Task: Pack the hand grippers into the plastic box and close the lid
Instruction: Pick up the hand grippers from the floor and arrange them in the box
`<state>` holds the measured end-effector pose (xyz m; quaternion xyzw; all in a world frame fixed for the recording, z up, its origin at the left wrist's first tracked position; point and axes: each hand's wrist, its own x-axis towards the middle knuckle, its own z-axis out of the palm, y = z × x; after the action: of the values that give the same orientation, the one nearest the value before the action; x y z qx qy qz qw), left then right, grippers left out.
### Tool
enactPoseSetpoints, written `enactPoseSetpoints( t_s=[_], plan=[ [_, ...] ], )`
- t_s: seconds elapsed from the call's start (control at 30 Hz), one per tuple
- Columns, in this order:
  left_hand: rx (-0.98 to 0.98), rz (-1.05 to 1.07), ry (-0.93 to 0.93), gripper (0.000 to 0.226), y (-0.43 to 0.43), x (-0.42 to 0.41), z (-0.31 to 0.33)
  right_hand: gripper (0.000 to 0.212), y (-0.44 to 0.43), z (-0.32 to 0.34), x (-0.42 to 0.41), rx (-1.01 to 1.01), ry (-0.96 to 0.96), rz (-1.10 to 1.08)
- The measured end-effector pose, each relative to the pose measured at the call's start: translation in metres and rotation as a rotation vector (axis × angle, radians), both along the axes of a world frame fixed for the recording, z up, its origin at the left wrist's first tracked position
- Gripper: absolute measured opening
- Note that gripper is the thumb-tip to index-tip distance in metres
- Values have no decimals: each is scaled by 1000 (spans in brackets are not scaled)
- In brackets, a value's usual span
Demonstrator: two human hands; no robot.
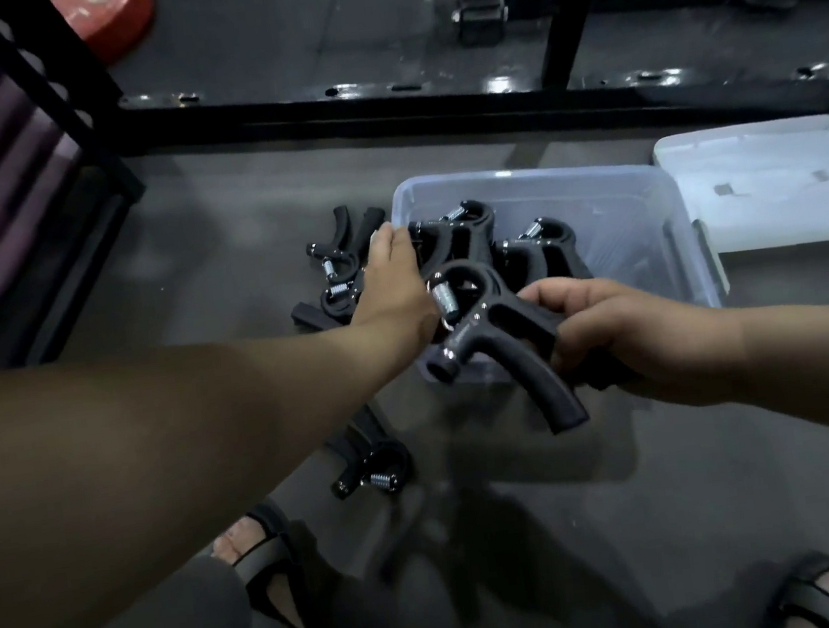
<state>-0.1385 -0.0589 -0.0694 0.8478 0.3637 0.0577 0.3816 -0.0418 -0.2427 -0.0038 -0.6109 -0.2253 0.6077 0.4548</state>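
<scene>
Dark gym flooring [218, 243] filled the frame. At centre, the right hand [627, 341] clamped a hand gripper [487, 336] above the plastic box [649, 214], ready to drop in; the left hand [393, 285] reached for loose grippers [335, 271], its grip unclear; the lid [769, 180] waited at right.

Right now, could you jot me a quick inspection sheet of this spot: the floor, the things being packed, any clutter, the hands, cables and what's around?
Surface: dark gym floor, no table.
Job's things: clear plastic box open, at least two hand grippers inside; lid lies off, to its right. Loose grippers left of the box, one more nearer the feet.
Clutter: nothing seen.
Grippers: right hand holds a hand gripper above the box's near edge; left hand reaches toward the loose pile, grasp unclear.
Cables: nothing seen.
Surroundings: black metal rack frame behind, red weight plate top left, sandalled feet below.
</scene>
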Motion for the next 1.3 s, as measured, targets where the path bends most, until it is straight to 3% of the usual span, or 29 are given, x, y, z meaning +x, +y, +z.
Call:
enactPoseSetpoints(
  t_s=[0.07,0.13,0.27,0.4,0.5,0.57,0.7,0.83,0.93,1.0,1.13,1.3],
  plan=[
    [8,-38,39,77,-3,0,1,36,6,6,9,33,-45,-145],
    [50,8,46,78,-1,0,-5,18,11,10,21,28,-152,-321],
    [104,13,58,81,-1,3,-13,21,20,8,51,-67,-389,-493],
    [131,20,81,80,1,4,-16,3,28,-16,74,-273,-523,-382],
    [146,27,74,78,-1,5,-15,31,29,-35,82,-460,-618,-246],
    [146,32,75,76,-1,4,-15,36,29,-40,82,-517,-646,-176],
    [130,35,51,76,1,4,-17,15,26,-36,83,-429,-507,-267],
    [127,30,44,76,2,3,-19,20,19,-37,88,-412,-489,-407],
    [131,32,44,76,2,3,-19,13,17,-38,87,-354,-381,-383],
    [137,29,47,76,2,4,-19,8,18,-39,85,-342,-422,-347],
    [137,26,46,76,1,4,-19,34,20,-35,80,-420,-677,-127],
    [146,28,52,76,1,4,-19,14,26,-25,76,-369,-772,-101]
  ],
)
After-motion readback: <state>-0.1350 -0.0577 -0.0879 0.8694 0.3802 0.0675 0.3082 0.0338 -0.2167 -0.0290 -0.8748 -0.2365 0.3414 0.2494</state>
